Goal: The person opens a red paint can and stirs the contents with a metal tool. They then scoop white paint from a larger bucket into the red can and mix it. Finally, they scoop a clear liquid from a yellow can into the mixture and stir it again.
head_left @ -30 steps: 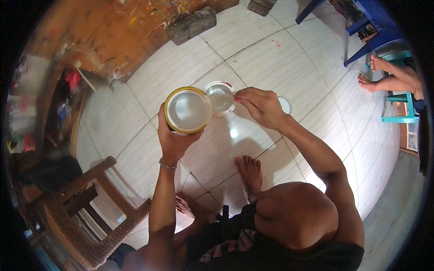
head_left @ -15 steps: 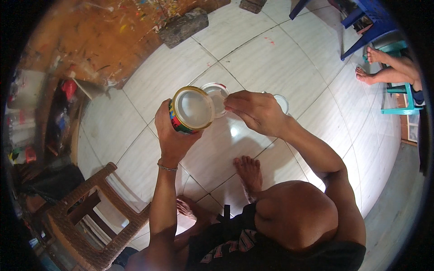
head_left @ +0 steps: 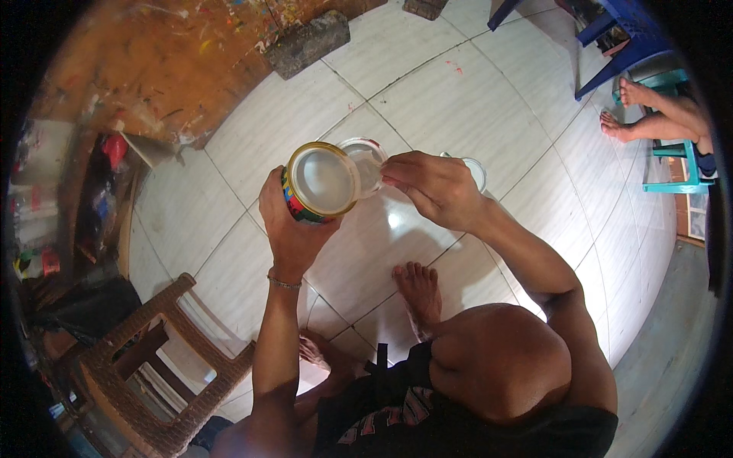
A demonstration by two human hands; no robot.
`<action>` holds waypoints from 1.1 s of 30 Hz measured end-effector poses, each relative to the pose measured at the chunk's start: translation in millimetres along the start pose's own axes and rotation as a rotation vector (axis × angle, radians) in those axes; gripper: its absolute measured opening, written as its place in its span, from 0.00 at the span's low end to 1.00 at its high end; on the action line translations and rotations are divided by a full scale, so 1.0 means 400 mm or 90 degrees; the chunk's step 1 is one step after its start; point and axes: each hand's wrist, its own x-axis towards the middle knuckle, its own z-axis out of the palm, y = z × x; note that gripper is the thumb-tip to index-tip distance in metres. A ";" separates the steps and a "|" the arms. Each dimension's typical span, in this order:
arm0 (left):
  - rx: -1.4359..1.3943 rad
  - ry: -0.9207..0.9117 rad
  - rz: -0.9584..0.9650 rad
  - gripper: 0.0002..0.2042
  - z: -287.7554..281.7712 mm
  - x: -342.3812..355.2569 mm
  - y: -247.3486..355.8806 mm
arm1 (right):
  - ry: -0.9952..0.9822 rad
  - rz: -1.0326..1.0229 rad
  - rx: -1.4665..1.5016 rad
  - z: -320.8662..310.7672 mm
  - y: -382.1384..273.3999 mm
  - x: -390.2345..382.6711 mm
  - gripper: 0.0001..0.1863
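Note:
My left hand (head_left: 286, 217) is wrapped round a tin can (head_left: 290, 200) with a gold rim and a colourful label. The can's round top faces up toward me, and its inside looks pale and cloudy. Just right of it shows a clear, round-rimmed container (head_left: 369, 164), partly covered by the can. Over that container's right edge, my right hand (head_left: 431, 187) is closed, its fingertips pressed together. Whether they grip the rim or something small is hidden. Behind the right hand, a round, pale-rimmed container (head_left: 476, 175) is partly covered.
White floor tiles (head_left: 473, 99) lie below. A brown woven-pattern plastic chair (head_left: 183, 424) stands at lower left, near a cluttered shelf (head_left: 95, 198). A paint-spattered board (head_left: 153, 69) and a dark block (head_left: 309, 44) lie beyond. Another person's feet (head_left: 622, 126) rest by a green stool (head_left: 687, 185) and blue chair (head_left: 630, 65).
Hardly anything differs. The can and my left hand have shifted very slightly left; my right hand keeps its pinched pose beside the clear container.

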 end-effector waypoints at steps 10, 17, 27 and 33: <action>-0.117 0.020 -0.133 0.51 -0.015 -0.003 -0.025 | -0.064 0.015 0.028 0.013 -0.003 -0.024 0.10; -0.176 0.092 -0.240 0.50 -0.027 -0.051 -0.163 | -0.106 0.097 0.018 0.093 0.111 0.002 0.07; -0.198 0.129 -0.285 0.47 0.013 -0.154 -0.308 | -0.251 0.109 -0.077 0.144 0.109 0.013 0.04; -0.177 0.109 -0.333 0.49 0.050 -0.227 -0.371 | -0.234 0.138 -0.096 0.163 0.132 0.041 0.04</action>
